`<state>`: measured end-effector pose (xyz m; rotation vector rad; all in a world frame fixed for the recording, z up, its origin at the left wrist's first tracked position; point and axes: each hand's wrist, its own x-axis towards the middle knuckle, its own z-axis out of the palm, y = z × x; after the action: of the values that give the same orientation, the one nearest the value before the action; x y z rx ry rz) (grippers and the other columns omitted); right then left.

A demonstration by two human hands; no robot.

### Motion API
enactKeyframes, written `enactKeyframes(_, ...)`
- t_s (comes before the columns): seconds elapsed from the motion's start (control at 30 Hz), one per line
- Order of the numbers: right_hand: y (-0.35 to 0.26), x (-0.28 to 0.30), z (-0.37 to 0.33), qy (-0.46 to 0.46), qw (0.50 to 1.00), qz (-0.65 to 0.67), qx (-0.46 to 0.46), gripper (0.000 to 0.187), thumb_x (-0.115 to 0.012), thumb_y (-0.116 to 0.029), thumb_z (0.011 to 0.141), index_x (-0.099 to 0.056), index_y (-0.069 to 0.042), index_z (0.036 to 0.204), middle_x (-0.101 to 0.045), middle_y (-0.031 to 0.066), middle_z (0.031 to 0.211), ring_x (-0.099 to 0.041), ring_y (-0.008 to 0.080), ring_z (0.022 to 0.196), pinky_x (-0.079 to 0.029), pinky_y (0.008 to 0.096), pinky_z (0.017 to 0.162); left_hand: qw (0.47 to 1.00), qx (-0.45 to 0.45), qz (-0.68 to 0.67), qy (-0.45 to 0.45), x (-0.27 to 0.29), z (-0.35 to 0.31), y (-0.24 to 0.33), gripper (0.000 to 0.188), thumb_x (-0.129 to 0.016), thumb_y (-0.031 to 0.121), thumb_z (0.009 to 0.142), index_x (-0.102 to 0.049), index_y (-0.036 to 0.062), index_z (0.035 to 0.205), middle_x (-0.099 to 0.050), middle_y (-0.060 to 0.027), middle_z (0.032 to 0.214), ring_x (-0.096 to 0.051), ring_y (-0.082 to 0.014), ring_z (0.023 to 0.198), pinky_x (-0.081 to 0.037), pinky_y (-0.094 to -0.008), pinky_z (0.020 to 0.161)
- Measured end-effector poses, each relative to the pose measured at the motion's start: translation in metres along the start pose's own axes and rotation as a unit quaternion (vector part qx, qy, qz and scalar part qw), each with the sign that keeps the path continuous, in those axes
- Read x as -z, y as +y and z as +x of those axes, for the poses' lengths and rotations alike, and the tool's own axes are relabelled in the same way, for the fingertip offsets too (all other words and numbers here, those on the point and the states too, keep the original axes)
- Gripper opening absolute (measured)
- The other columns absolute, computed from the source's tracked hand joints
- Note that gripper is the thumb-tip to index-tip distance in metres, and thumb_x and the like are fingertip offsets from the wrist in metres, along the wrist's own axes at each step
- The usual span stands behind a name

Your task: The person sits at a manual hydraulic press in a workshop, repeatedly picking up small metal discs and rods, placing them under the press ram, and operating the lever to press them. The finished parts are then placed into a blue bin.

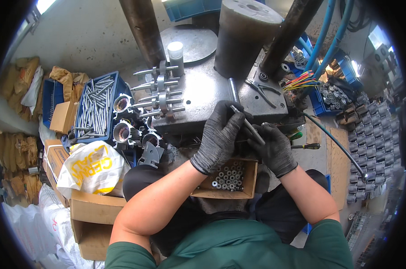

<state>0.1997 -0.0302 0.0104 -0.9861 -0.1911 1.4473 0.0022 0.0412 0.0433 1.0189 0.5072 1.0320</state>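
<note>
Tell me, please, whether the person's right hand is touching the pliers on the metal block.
Apart: in the head view, part of the metal block shows plainly between the gloved right hand and the pliers lying on it.

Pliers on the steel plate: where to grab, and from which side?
Probably both handles, the right hand coming from the near right: the pliers lie flat, handles splayed that way, head pointing away to the left.

Left hand [220, 136] and right hand [274, 149] in grey gloves, holding a metal rod [255, 133] before the steel press table [200, 103], pliers [266, 93] on its right part, blue bin [121, 87] of rods to its left, cardboard box [221, 194] of ring-shaped parts before it.
</note>
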Motion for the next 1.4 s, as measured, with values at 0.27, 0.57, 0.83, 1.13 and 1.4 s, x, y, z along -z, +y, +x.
enactKeyframes(0.27, 0.0, -0.009, 0.006, -0.002, 0.997, 0.07, -0.044, 0.019, -0.061, -0.012, 0.104, -0.064, -0.005, 0.122, -0.074, 0.0146, 0.117, -0.074, 0.0272, 0.104, -0.063, 0.0435, 0.096, 0.984, 0.145, -0.002, -0.105, -0.024, -0.025, -0.053, 0.04, -0.07, 0.014, 0.105, -0.058, 0.0038, 0.141, -0.067, -0.0053, 0.126, -0.064, -0.0154, 0.118, -0.054, -0.0337, 0.105)
enactKeyframes(0.57, -0.033, -0.019, -0.008, -0.054, 0.997, 0.053, 0.007, 0.037, -0.059, -0.005, 0.105, -0.052, -0.002, 0.141, -0.07, 0.02, 0.126, -0.072, 0.0359, 0.118, -0.064, 0.0496, 0.097, 0.948, 0.19, 0.198, -0.161, -0.021, -0.034, -0.036, 0.041, -0.077, 0.023, 0.101, -0.065, -0.0004, 0.132, -0.071, -0.0089, 0.117, -0.065, -0.0158, 0.109, -0.055, -0.0359, 0.1)
enactKeyframes(0.83, -0.035, -0.005, -0.003, -0.136, 0.981, -0.103, 0.095, 0.041, -0.062, -0.017, 0.105, -0.058, 0.001, 0.142, -0.07, 0.0217, 0.131, -0.071, 0.0343, 0.119, -0.059, 0.0477, 0.103, 0.933, 0.171, 0.267, -0.169, -0.016, -0.03, -0.037, 0.037, -0.075, 0.023, 0.1, -0.066, 0.0016, 0.128, -0.073, -0.0144, 0.112, -0.069, -0.0213, 0.107, -0.056, -0.0387, 0.098)
enactKeyframes(1.13, -0.033, -0.017, -0.01, -0.098, 0.99, -0.097, -0.001, 0.04, -0.066, -0.031, 0.105, -0.064, 0.0, 0.13, -0.074, 0.0158, 0.106, -0.073, 0.0247, 0.098, -0.06, 0.0396, 0.088, 0.941, 0.18, 0.237, -0.159, -0.016, -0.031, -0.034, 0.042, -0.077, 0.025, 0.101, -0.066, -0.0013, 0.131, -0.071, -0.008, 0.113, -0.064, -0.0138, 0.106, -0.055, -0.0346, 0.098)
enactKeyframes(1.4, -0.045, -0.033, -0.027, -0.097, 0.937, -0.327, 0.077, 0.036, -0.062, -0.036, 0.109, -0.066, -0.002, 0.121, -0.074, 0.0077, 0.098, -0.07, 0.0132, 0.09, -0.059, 0.0292, 0.084, 0.93, 0.054, 0.324, -0.164, -0.013, -0.037, -0.039, 0.027, -0.071, 0.015, 0.104, -0.068, -0.0011, 0.126, -0.068, -0.0063, 0.114, -0.064, -0.0153, 0.107, -0.055, -0.034, 0.098)
